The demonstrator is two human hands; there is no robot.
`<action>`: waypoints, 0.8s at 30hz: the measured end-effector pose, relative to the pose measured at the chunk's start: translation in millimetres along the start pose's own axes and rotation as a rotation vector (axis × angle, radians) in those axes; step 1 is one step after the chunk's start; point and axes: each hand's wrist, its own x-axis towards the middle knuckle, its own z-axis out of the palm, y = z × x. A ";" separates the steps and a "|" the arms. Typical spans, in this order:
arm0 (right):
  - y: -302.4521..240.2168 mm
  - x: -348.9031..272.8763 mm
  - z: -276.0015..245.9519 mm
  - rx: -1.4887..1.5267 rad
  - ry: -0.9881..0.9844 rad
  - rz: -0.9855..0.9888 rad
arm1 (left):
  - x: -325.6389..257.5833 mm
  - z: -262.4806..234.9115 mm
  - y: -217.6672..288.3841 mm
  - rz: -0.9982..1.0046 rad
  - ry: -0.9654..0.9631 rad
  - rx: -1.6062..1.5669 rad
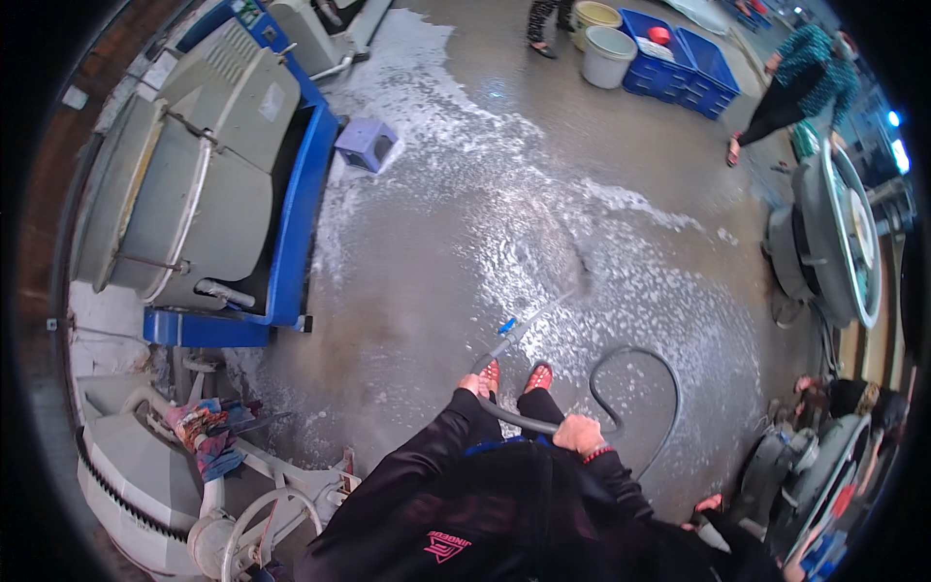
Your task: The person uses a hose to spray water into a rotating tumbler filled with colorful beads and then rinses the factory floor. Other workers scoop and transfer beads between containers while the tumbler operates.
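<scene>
A grey hose (pixel 529 420) runs across in front of my body. My left hand (pixel 474 386) is closed around it close to its front end, and my right hand (pixel 579 434) grips it farther back. Past my left hand the hose ends in a nozzle with a blue valve handle (pixel 506 326), pointing ahead and to the right. A stream of water (pixel 553 306) leaves it and lands on the wet, foamy floor (pixel 524 223). Behind my right hand the rest of the hose loops over the floor at my right.
A large grey machine (pixel 213 184) with a blue base stands left; a lilac plastic stool (pixel 367 145) is beside it. Blue crates (pixel 679 63) and a white bucket (pixel 609 56) stand far off. One person (pixel 805 78) bends at a round machine (pixel 834 233); others are at lower right.
</scene>
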 end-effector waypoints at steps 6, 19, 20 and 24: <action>18.6 40.6 -40.1 0.044 0.231 -0.085 | -24.5 64.1 32.5 0.221 0.093 -0.300; -28.5 116.4 -269.2 -0.181 0.460 -0.549 | -53.1 175.3 165.7 0.609 0.086 -0.765; -30.8 119.9 -272.6 -0.169 0.443 -0.552 | -56.3 178.3 171.4 0.607 0.102 -0.767; -35.8 146.5 -285.2 -0.168 0.316 -0.475 | -49.0 196.2 193.1 0.583 0.123 -0.729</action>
